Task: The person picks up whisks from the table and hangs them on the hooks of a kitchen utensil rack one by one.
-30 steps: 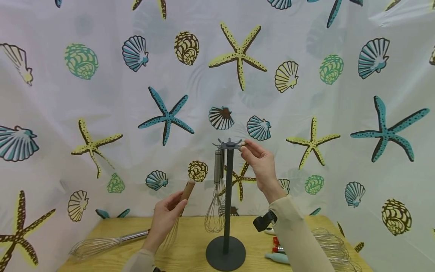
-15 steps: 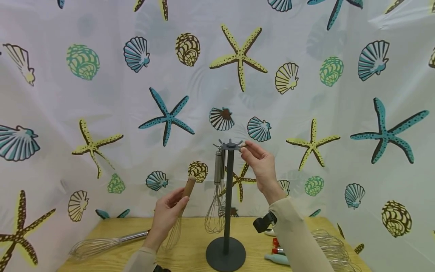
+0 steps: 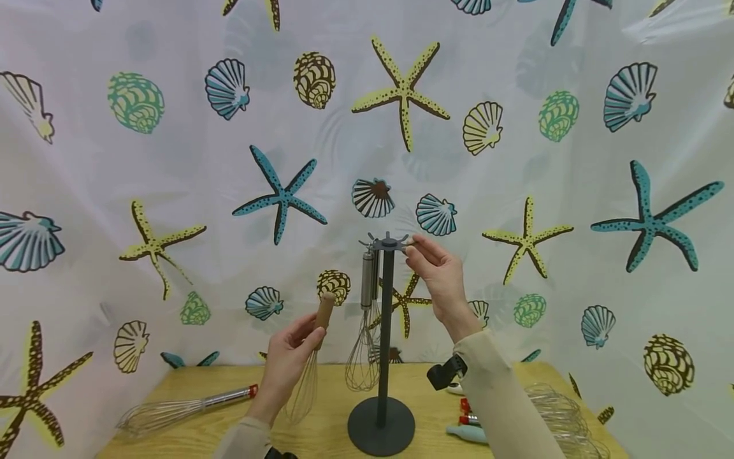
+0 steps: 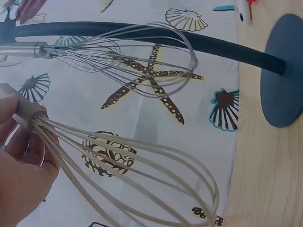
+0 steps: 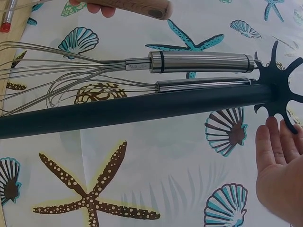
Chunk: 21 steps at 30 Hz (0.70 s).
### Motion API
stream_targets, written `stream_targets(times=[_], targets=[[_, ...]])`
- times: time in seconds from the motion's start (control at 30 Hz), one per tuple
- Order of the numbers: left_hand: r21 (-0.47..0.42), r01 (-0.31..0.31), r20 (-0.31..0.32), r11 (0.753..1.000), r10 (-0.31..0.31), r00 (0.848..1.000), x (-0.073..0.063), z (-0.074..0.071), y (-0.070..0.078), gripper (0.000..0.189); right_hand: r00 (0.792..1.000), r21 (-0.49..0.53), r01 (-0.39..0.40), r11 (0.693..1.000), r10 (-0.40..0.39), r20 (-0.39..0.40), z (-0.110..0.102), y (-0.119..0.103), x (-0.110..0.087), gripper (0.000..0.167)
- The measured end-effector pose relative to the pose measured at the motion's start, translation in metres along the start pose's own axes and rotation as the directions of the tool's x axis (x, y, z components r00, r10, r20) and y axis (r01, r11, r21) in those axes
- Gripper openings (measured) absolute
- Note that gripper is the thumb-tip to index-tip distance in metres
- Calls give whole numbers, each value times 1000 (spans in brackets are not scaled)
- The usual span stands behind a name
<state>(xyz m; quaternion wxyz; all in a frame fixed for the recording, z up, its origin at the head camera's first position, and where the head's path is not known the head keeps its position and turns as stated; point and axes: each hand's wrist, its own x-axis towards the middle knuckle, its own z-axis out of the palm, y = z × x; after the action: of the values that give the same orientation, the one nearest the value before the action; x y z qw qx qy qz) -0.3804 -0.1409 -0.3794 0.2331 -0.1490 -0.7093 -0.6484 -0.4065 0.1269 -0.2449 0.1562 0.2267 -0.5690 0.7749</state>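
My left hand (image 3: 289,360) grips a whisk with a wooden handle (image 3: 324,311) just below its top; its wire loops (image 4: 142,161) hang down. The whisk is left of a dark stand (image 3: 385,331) and apart from it. At the stand's top is a ring of curved hooks (image 5: 279,78). My right hand (image 3: 441,274) pinches one of these hooks at the right side, its fingers (image 5: 277,146) against the hook; the thumb is hidden in the right wrist view. Two metal-handled whisks (image 5: 203,61) hang from hooks at the stand's left.
A long wire whisk with a red end (image 3: 189,408) lies on the wooden table (image 3: 321,440) at left. At right, partly behind my right sleeve, lie a pale blue handle (image 3: 469,434), red-ended handles (image 3: 467,419) and wire loops (image 3: 562,421). A patterned curtain (image 3: 321,134) stands behind.
My left hand has moved slightly up and right, and the wooden-handled whisk has turned more upright. My right hand stays at the hook.
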Motion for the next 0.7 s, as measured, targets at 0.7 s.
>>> stream_targets(times=[0.7], targets=[[-63, -31, -33, 998, 29, 999, 6, 14, 26, 39, 1000, 11, 12, 1000, -12, -12, 1, 0, 0, 40]])
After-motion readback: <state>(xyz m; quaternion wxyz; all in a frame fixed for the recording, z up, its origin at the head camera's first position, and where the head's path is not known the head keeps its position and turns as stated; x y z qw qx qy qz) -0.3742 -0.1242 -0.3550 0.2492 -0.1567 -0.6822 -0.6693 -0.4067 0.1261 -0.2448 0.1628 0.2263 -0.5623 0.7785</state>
